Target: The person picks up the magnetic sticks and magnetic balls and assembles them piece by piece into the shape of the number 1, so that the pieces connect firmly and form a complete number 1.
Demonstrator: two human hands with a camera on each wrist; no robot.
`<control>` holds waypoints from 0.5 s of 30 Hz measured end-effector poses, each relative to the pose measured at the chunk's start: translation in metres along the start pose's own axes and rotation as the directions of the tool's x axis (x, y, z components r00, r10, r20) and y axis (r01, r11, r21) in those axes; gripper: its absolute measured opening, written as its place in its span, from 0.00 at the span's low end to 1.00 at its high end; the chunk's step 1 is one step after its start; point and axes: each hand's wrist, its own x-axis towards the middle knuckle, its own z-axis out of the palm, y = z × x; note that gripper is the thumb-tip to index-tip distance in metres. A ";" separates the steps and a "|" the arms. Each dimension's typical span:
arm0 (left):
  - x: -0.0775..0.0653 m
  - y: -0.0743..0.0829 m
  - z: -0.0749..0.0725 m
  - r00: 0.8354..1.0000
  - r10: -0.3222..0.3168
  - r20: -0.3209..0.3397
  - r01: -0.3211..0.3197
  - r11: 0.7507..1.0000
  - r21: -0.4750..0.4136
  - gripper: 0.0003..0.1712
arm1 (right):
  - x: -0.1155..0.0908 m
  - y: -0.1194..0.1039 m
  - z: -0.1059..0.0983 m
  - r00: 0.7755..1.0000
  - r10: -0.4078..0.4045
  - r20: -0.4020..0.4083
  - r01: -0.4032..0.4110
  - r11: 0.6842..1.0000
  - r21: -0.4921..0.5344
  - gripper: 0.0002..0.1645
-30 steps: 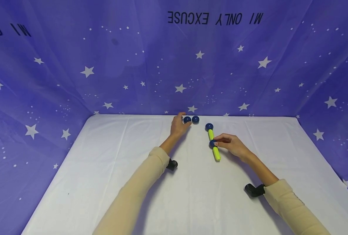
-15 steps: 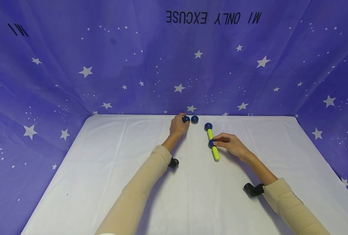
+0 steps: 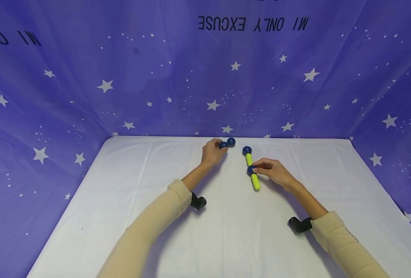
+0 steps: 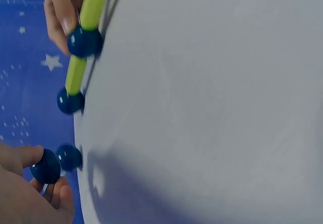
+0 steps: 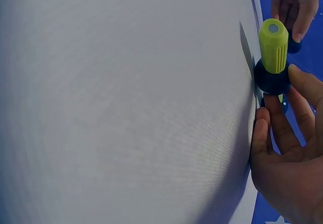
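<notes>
My left hand [image 3: 212, 153] pinches a glossy blue ball [image 4: 46, 167] between thumb and fingers at the far side of the table. Just beyond it, a second loose blue ball [image 3: 231, 142] rests on the cloth. To the right, my right hand [image 3: 277, 173] grips the middle blue ball [image 5: 272, 77] of a straight chain. From that ball, one yellow-green rod [image 3: 249, 158] runs to an end ball [image 3: 247, 150] farther away. Another yellow-green rod [image 3: 255, 182] points toward me, its free tip showing a grey round disc in the right wrist view.
A white cloth covers the table [image 3: 122, 216]. Behind and at both sides hangs a purple-blue curtain [image 3: 177, 77] with white stars and lettering. Black wrist mounts [image 3: 300, 224] stick out from both sleeve cuffs.
My left fingers have closed round the nearer loose ball and drawn it slightly toward me. The right hand and the ball-and-rod chain stay about where they were.
</notes>
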 end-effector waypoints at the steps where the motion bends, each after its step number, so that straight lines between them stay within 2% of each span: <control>1: -0.003 0.001 0.000 1.000 0.000 0.013 0.000 1.000 -0.012 0.22 | 0.000 0.000 0.000 1.000 0.006 0.000 -0.006 1.000 0.000 0.21; 15: -0.056 0.011 0.002 0.985 0.044 0.169 -0.027 0.994 -0.105 0.22 | -0.001 -0.002 0.001 1.000 0.008 0.002 -0.008 1.000 -0.003 0.21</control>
